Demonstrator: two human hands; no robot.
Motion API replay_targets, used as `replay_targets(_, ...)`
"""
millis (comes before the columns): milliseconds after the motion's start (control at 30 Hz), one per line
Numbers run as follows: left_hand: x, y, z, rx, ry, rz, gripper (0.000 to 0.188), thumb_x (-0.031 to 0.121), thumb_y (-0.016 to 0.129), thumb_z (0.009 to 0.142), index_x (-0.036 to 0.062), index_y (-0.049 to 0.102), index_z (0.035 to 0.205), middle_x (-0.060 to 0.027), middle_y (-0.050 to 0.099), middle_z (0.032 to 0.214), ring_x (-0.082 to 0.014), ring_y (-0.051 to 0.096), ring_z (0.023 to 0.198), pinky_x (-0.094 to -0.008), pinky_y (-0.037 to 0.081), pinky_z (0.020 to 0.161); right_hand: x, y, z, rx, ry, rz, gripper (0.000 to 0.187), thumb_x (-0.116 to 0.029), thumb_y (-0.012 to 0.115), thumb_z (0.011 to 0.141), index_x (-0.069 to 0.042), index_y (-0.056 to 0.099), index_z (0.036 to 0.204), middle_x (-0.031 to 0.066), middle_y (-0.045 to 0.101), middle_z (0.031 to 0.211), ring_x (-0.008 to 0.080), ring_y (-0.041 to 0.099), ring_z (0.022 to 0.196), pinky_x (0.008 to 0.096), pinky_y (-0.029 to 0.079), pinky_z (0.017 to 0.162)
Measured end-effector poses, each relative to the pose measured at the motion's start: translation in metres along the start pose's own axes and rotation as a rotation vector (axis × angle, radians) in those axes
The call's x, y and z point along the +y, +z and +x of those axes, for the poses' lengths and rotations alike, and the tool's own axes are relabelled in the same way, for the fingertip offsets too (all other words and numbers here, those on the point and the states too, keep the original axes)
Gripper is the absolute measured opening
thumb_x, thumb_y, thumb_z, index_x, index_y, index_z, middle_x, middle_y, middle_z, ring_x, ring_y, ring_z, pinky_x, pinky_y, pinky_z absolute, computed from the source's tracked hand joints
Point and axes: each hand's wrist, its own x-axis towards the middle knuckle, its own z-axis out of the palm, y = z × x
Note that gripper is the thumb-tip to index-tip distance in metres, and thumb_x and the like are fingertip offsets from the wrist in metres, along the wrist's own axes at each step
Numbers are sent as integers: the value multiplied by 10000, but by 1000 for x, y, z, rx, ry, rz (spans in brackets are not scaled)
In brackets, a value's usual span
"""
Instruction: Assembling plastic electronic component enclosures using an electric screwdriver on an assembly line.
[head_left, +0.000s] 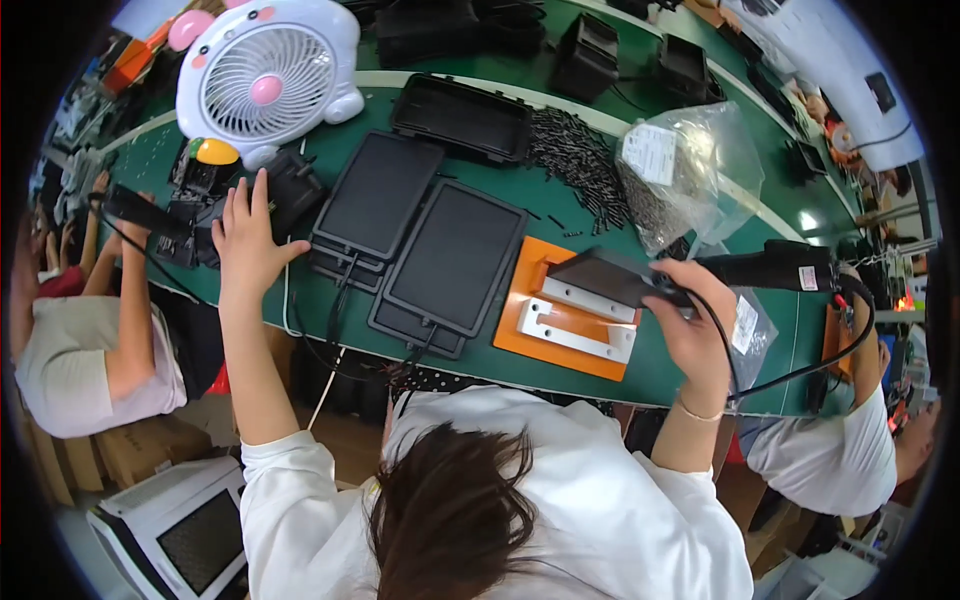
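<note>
My right hand (695,315) is closed on a flat black rectangular casing (605,277) trailing a black cable. It holds the casing tilted over an orange fixture plate (545,354) with two white bars (575,335) on it. Whether the casing touches the upper bar, I cannot tell. At the left, my left hand (250,238) has its fingers spread, by a group of black parts (292,190); contact with them is unclear. Between my hands lie stacked black panels with cables, in a left stack (380,185) and a right stack (455,258).
Behind the panels sit an open black tray (460,117), a pile of black screws (580,160) and a clear bag (690,170) of small parts. A white fan (268,88) stands far left. Co-workers sit either side; a black corded tool (770,268) is by the right one.
</note>
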Motion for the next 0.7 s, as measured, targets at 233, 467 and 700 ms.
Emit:
replay_targets(233, -5, 2, 18, 22, 120, 65, 998, 123, 785, 545, 233, 257, 1385, -89, 405, 1298, -284, 385, 1207, -488, 305, 985, 6, 18, -18, 471, -329, -377, 451, -15, 724, 594, -42, 590, 1024, 97, 521, 938, 297, 506, 930, 360, 442, 780)
replay_targets(467, -1, -35, 8, 535, 166, -82, 888, 132, 760, 558, 106, 345, 1342, -135, 457, 1239, -325, 459, 1096, -412, 364, 924, -8, 25, -41, 523, -215, -236, 239, -52, 740, 645, -31, 554, 793, 67, 498, 684, 237, 498, 664, 308, 394, 608)
replay_targets(700, 85, -70, -56, -389, 498, -1707, 1014, 309, 846, 437, -4, 378, 1280, -129, 475, 1194, -240, 488, 1075, -354, 367, 938, -18, 38, -17, 48, -285, 564, 517, -231, 759, 660, -13, 546, 1078, 171, 596, 978, 299, 621, 802, 373, 468, 762)
